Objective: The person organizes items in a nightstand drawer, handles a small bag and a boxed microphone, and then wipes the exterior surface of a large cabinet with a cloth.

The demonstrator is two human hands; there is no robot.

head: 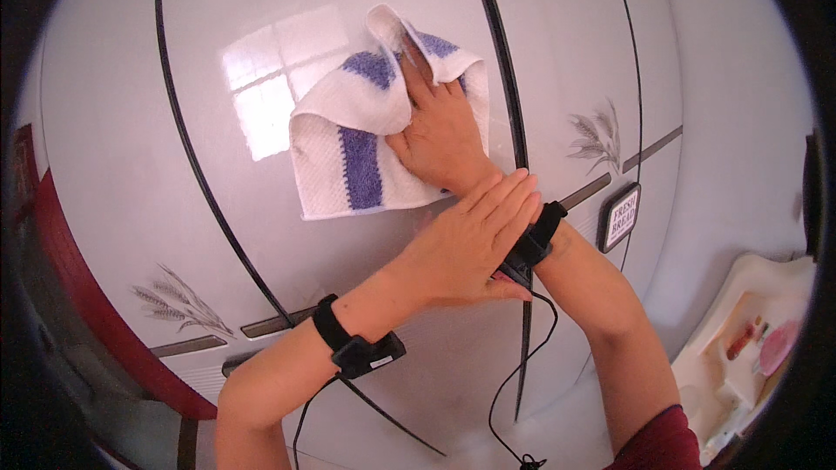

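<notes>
A white towel with blue stripes (361, 166) lies bunched against the glossy pale cabinet door (222, 209). My right hand (450, 134) presses it there, its fingers partly covered by the folds. Across my right wrist lies my left hand (467, 235), flat, fingers side by side and thumb apart; it holds no object. Black straps with small devices circle both wrists, the left strap (332, 323) plain to see and the right strap (545, 232) partly behind my left fingers.
Dark seams (499, 32) divide the door panels, which carry printed wheat ears (176, 300) and recessed handles (261, 325). A framed plaque with writing (620, 217) is at the right. A black cable (499, 398) dangles below my right wrist. At lower right, a white basin (702, 352) contains small items.
</notes>
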